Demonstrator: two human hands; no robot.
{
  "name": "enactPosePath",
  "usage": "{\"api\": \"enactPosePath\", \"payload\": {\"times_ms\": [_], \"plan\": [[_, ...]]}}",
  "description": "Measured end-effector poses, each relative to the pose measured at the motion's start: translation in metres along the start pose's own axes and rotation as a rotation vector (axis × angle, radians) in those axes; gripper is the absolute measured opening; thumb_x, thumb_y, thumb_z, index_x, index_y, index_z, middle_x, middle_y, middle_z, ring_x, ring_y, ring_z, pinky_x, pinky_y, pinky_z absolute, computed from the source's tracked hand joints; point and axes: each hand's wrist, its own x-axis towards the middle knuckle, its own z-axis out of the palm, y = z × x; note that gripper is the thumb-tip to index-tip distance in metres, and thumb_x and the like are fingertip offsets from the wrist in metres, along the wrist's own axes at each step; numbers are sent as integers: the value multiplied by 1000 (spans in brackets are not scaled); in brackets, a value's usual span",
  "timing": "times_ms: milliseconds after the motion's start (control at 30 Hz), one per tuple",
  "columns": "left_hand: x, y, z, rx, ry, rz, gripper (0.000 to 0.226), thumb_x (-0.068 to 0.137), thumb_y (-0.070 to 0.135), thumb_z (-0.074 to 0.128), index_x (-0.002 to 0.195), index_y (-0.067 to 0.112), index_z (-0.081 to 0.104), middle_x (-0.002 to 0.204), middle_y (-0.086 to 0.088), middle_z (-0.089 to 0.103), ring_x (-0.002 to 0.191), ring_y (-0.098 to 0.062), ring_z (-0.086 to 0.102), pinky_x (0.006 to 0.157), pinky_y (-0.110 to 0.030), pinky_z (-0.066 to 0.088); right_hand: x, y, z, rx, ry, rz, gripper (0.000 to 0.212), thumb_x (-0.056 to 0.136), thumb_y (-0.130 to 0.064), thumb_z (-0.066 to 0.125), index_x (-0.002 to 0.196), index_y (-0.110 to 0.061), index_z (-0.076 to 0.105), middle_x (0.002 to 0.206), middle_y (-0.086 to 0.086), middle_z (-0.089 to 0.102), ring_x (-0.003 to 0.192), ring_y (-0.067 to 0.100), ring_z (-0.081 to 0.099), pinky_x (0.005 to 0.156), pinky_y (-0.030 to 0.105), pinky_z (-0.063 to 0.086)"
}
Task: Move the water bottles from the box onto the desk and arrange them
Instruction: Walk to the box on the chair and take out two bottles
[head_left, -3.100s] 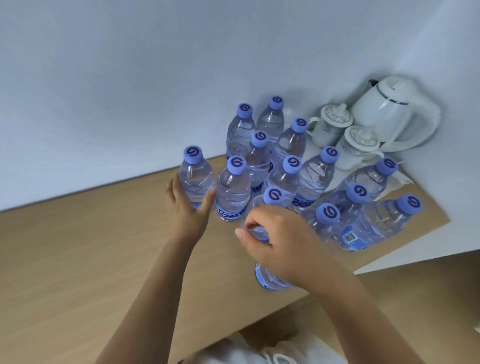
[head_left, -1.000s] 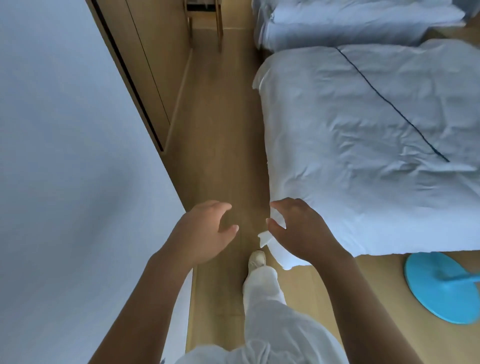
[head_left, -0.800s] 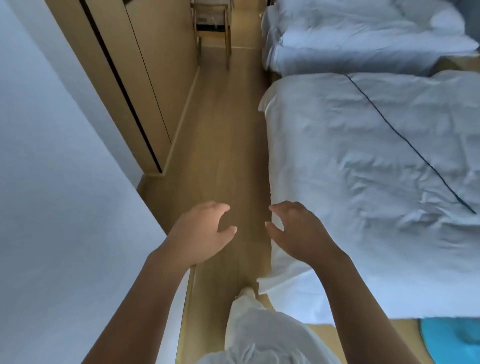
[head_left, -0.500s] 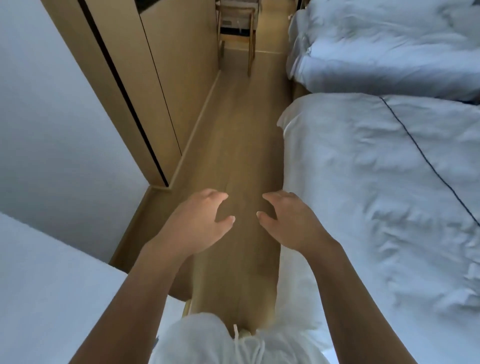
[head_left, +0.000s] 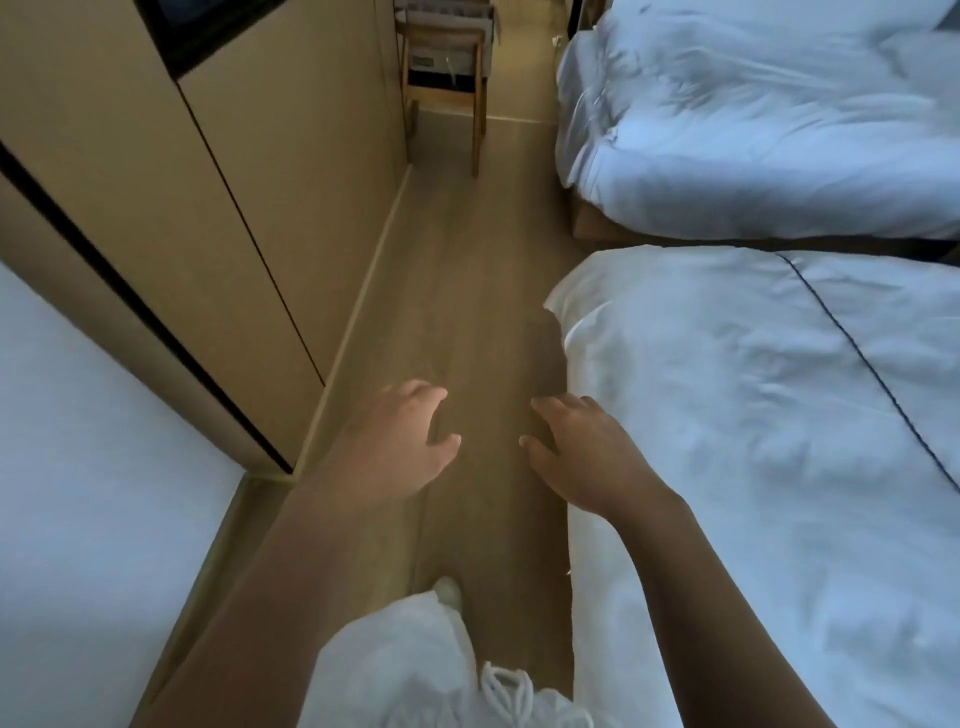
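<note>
Head view: left hand (head_left: 393, 446) and right hand (head_left: 581, 453) out in front above the wooden floor (head_left: 467, 291), near each other but apart, fingers loosely curled, holding nothing. Water bottles, box and desk out of frame. Near bed (head_left: 769, 467) in white bedding along the right, second bed (head_left: 753, 114) beyond. Wooden cabinet (head_left: 156, 218) on the left, wooden chair (head_left: 444, 78) far down the aisle. White trousers (head_left: 405, 665) and one shoe (head_left: 448, 590) below.
</note>
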Motion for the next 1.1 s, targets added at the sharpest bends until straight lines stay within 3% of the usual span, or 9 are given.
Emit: {"api": "enactPosePath", "payload": {"times_ms": [267, 567, 733, 1100], "plan": [[176, -23, -59, 33, 1, 47, 57, 92, 40, 51, 142, 16, 38, 144, 3, 40, 131, -17, 37, 107, -33, 32, 161, 12, -47, 3, -31, 69, 42, 94, -34, 46, 129, -11, 47, 128, 3, 52, 116, 23, 46, 97, 36, 41], [363, -13, -82, 25, -33, 55, 58, 94, 39, 50, 145, 17, 33, 150, 3, 31, 137, -16, 28, 110, -31, 25, 336, 82, -84, 22, 32, 26, 42, 92, -33, 48, 130, -17, 46, 120, 0, 57, 107, 19, 51, 94, 33, 45], [484, 8, -104, 37, -15, 40, 59, 93, 40, 51, 145, 17, 34, 151, 2, 32, 137, -17, 30, 111, -35, 28, 450, 135, -124, 27, 65, 29, 49, 92, -37, 49, 137, -19, 42, 137, 0, 48, 123, 22, 45, 99, 35, 39], [689, 19, -152, -85, 115, -32, 55, 92, 37, 55, 142, 20, 41, 147, 1, 40, 134, -15, 36, 104, -25, 29, 660, 209, -192, -7, -22, -57, 52, 93, -37, 48, 141, -19, 37, 139, 1, 45, 127, 22, 40, 101, 35, 37]]}}
